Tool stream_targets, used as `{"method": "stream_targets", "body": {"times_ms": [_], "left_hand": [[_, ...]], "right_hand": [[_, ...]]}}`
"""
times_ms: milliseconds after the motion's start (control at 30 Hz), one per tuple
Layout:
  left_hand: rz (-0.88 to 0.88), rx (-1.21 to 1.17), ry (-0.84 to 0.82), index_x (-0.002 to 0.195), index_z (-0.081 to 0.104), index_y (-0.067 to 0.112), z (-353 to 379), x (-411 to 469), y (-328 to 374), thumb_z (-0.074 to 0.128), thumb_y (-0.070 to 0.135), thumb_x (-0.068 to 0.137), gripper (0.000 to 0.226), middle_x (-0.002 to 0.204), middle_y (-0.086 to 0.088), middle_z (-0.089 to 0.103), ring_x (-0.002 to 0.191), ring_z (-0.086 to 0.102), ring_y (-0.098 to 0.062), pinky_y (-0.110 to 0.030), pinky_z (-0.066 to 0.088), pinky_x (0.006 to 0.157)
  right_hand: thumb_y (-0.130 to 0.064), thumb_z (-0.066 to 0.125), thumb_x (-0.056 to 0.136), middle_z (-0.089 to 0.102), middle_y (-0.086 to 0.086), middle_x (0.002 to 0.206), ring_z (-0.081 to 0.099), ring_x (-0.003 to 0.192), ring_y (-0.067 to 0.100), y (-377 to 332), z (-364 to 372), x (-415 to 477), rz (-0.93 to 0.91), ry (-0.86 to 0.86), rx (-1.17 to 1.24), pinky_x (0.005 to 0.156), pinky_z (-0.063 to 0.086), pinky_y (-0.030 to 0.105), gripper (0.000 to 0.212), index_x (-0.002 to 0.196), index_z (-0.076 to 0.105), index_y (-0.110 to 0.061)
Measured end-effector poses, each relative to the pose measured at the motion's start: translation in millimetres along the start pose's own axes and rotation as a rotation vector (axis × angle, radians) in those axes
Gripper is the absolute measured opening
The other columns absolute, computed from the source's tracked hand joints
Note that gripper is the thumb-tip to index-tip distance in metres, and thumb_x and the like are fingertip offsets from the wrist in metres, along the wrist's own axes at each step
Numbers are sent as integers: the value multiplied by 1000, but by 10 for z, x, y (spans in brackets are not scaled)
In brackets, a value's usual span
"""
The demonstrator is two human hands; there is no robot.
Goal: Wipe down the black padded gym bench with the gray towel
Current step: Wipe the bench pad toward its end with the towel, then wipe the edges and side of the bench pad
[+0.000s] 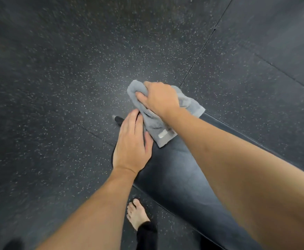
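Observation:
The black padded bench [176,174] runs from the lower right up toward the middle of the view. The gray towel [155,126] lies bunched on the bench's far end. My right hand [159,99] grips the towel's upper part with curled fingers. My left hand [132,143] lies flat on the bench's left edge, fingers together, its fingertips touching the towel's side. Both forearms reach in from the bottom of the view, and the right one hides part of the bench.
Dark speckled rubber floor tiles [75,78] surround the bench, with seams crossing them. A bare foot [137,213] in a black trouser leg stands on the floor just left of the bench. A black bench foot [119,120] sticks out past my left fingertips.

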State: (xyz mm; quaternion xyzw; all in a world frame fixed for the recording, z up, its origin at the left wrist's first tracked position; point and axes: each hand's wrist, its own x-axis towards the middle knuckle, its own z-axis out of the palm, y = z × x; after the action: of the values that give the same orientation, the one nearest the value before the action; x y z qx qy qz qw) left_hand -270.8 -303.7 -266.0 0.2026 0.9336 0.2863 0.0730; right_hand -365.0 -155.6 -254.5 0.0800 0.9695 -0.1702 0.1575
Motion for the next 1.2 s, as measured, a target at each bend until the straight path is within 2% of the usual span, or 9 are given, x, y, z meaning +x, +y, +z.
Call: {"method": "stream_targets", "body": {"times_ms": [167, 300, 467, 533, 700, 800, 900, 1000, 1200], "left_hand": [[22, -18, 54, 129, 53, -4, 8, -14, -6, 38, 17, 96, 42, 140, -22, 49, 128, 50, -38, -50, 42, 109], [-10, -115, 205, 117, 55, -3, -15, 7, -55, 40, 16, 96, 32, 129, -21, 52, 114, 53, -37, -47, 45, 99], [-529, -537, 694, 109, 58, -2, -250, -30, -199, 42, 13, 97, 24, 113, -16, 54, 95, 51, -15, -21, 43, 88], [-648, -680, 595, 110, 61, 8, -379, -159, -420, 45, 20, 97, 24, 116, -12, 60, 94, 55, -8, -20, 46, 90], [-558, -812, -106, 134, 62, 33, -752, -384, -539, 50, 29, 104, 33, 137, 12, 59, 114, 58, -2, -24, 41, 99], [-568, -890, -415, 134, 62, 45, -801, -343, -391, 45, 62, 96, 45, 143, 20, 56, 128, 51, 4, -30, 30, 119], [-578, -1048, -461, 137, 59, 42, -804, -348, -410, 36, 63, 100, 48, 142, 17, 60, 130, 55, 0, -39, 28, 124], [-520, -854, -387, 150, 40, 49, -646, -552, -334, 55, 56, 97, 55, 157, 22, 41, 143, 39, 0, -36, 23, 124], [-630, -702, 289, 154, 34, 42, 13, -1056, 230, 73, 44, 89, 76, 161, 15, 25, 148, 32, -6, -46, 33, 122]], "right_hand": [[-48, 48, 102, 61, 7, 100, 57, 95, 29, 159, 62, -196, -35, 102, 56, 75, 38, 39, 32, 87, 44, -20], [-49, 44, 100, 65, 6, 109, 57, 105, 32, -153, 106, -226, -7, 115, -154, 88, 36, 42, 35, 98, 60, -17], [-41, 32, 105, 70, 2, 120, 60, 117, 26, -823, 260, -595, -328, -188, -441, 107, 32, 44, 38, 113, 65, -22], [-45, 34, 105, 69, 3, 123, 58, 120, 27, -951, 360, -806, -427, -208, -456, 108, 31, 45, 42, 117, 65, -20], [-62, 32, 100, 66, 5, 134, 50, 133, 28, -1096, 757, -1387, -672, -265, -546, 122, 17, 52, 63, 133, 64, -19], [-54, 39, 104, 55, 5, 150, 36, 149, 27, -850, 777, -1642, -718, -208, -182, 127, 5, 53, 55, 144, 55, -19], [-38, 48, 104, 48, 11, 152, 42, 142, 28, -412, 576, -1836, -639, -29, 59, 120, 25, 54, 46, 142, 53, -12], [-25, 51, 102, 47, 17, 149, 42, 141, 34, 163, 412, -1998, -322, 245, 135, 115, 33, 49, 38, 133, 57, -4], [-30, 39, 104, 25, 13, 168, 21, 155, 35, 1001, 455, -2606, 174, 339, 69, 124, 20, 52, 54, 152, 38, -6]]}}
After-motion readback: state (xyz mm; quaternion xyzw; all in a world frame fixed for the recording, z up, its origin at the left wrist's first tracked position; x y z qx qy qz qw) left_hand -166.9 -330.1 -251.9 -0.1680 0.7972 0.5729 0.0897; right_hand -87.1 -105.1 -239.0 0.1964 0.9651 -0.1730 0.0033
